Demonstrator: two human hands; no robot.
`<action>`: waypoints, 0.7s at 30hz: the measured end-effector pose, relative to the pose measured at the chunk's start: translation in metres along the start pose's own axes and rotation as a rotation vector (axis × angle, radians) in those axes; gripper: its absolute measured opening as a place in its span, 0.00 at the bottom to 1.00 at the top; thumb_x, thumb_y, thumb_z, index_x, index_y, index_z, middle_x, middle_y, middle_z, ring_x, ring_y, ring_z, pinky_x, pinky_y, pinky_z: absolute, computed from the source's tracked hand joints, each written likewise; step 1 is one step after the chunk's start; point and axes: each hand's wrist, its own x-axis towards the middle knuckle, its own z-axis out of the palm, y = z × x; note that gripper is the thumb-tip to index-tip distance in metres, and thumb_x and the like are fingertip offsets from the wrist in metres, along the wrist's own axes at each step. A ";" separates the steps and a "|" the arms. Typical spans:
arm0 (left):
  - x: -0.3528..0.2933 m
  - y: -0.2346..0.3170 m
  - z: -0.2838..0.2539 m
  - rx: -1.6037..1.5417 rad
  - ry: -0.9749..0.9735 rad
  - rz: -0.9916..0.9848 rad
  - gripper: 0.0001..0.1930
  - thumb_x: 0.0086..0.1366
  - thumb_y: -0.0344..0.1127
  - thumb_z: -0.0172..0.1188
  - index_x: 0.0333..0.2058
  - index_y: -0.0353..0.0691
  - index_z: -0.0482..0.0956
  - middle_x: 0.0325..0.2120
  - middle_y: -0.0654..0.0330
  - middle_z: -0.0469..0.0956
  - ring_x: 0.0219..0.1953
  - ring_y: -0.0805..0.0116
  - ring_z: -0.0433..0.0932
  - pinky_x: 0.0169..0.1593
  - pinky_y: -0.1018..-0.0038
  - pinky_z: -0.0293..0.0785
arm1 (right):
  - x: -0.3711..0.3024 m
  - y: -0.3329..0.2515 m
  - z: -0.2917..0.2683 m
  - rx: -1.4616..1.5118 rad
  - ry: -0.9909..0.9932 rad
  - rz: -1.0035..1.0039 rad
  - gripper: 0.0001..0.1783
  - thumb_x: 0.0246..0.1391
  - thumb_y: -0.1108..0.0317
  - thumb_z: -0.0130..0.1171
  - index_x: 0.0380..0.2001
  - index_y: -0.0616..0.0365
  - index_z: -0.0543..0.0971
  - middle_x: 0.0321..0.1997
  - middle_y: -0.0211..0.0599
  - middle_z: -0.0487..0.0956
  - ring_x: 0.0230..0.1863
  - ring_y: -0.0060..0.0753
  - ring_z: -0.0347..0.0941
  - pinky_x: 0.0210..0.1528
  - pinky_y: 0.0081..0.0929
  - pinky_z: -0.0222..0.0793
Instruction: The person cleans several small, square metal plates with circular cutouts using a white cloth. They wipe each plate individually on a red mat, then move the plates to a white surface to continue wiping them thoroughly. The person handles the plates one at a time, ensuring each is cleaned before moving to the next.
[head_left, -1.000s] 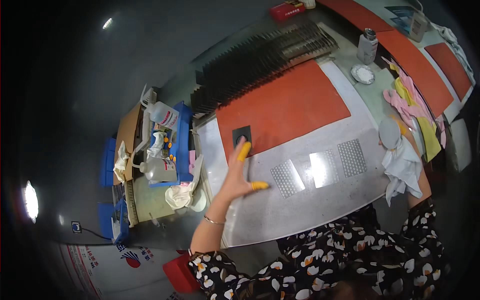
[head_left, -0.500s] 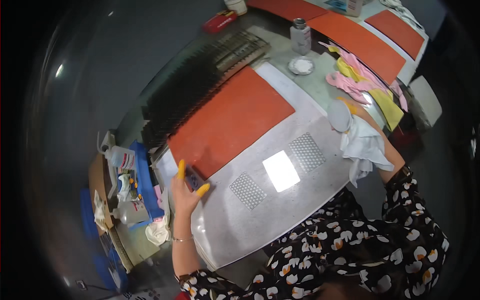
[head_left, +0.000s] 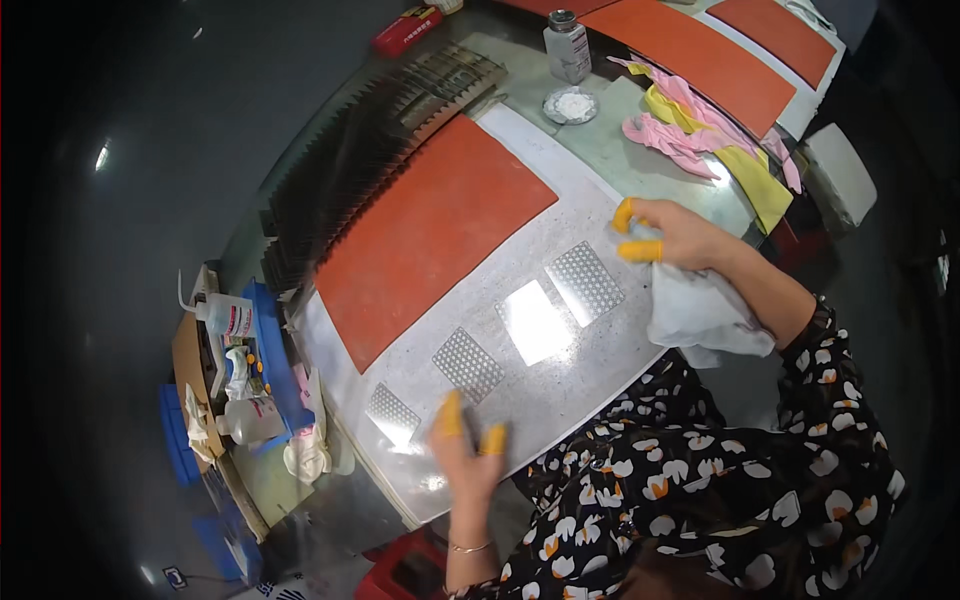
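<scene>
My left hand is slightly blurred over the near edge of the pale board, thumb and finger apart with nothing between them. Yellow finger cots cover those tips. Just beyond it lies a small patterned see-through plate, and a second patterned plate is to its left. My right hand, also in yellow finger cots, is at the board's right edge with a white cloth bunched under its palm. A third patterned plate and a bright white rectangle are between the hands.
An orange-red mat covers the board's far side, beside a dark toothed rack. Beyond are a bottle, a dish of white material and pink and yellow cloths. Squeeze bottles stand left by a blue tray.
My left hand has moved right and nearer from the mat's corner. My right hand has turned and come over the board with the cloth; the pale round thing there no longer shows clearly.
</scene>
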 end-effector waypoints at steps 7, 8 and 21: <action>0.041 0.091 0.076 -0.027 -0.235 0.335 0.30 0.47 0.40 0.66 0.47 0.29 0.70 0.56 0.52 0.64 0.49 0.52 0.63 0.52 0.61 0.59 | 0.044 -0.033 0.048 -0.672 -0.140 0.018 0.25 0.46 0.49 0.59 0.37 0.60 0.73 0.25 0.53 0.77 0.32 0.55 0.74 0.34 0.45 0.67; 0.041 0.094 0.077 -0.013 -0.248 0.336 0.29 0.47 0.40 0.66 0.45 0.27 0.71 0.56 0.52 0.64 0.49 0.52 0.63 0.52 0.61 0.59 | 0.050 -0.032 0.052 -0.706 -0.136 0.012 0.24 0.47 0.50 0.58 0.36 0.61 0.73 0.25 0.52 0.78 0.31 0.54 0.75 0.34 0.45 0.67; 0.032 0.092 0.084 0.104 -0.311 0.302 0.28 0.42 0.41 0.65 0.41 0.29 0.75 0.60 0.51 0.59 0.52 0.57 0.61 0.49 0.62 0.54 | 0.041 -0.024 0.079 -0.691 -0.042 0.100 0.23 0.44 0.51 0.60 0.29 0.63 0.75 0.22 0.52 0.77 0.27 0.52 0.76 0.31 0.44 0.69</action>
